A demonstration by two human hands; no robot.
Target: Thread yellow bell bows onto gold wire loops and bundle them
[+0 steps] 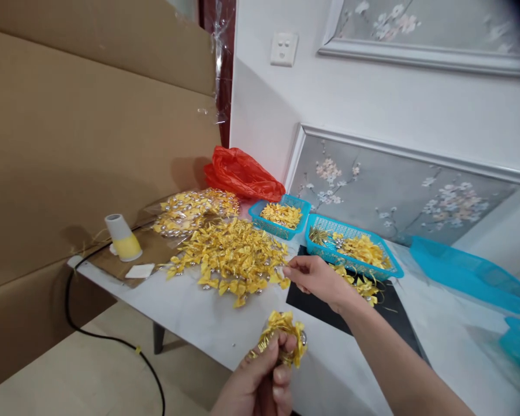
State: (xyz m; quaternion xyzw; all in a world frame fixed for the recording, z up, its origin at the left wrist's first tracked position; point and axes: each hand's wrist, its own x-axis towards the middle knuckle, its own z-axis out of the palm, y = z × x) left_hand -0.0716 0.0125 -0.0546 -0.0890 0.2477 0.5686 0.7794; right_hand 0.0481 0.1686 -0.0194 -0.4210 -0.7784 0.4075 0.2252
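Note:
My left hand (260, 381) is low in the middle of the head view, closed around a small bunch of yellow ribbon bows (283, 335) with silver beads. My right hand (318, 280) reaches to the right edge of a large heap of the same yellow bows (229, 254) on the white table (199, 312). Its thumb and forefinger pinch at one bow at the heap's edge. Under my right wrist lies a black mat (320, 309) with a few loose bows (366, 286) on it.
Two blue baskets hold more bows: a small one (279, 216) and a larger one (351, 245). A clear bag of bows (195, 208), a red plastic bag (240, 173), an upturned paper cup (122, 237), blue lids (472, 274) and a black cable (112, 338) surround them. Cardboard sheets stand at the left.

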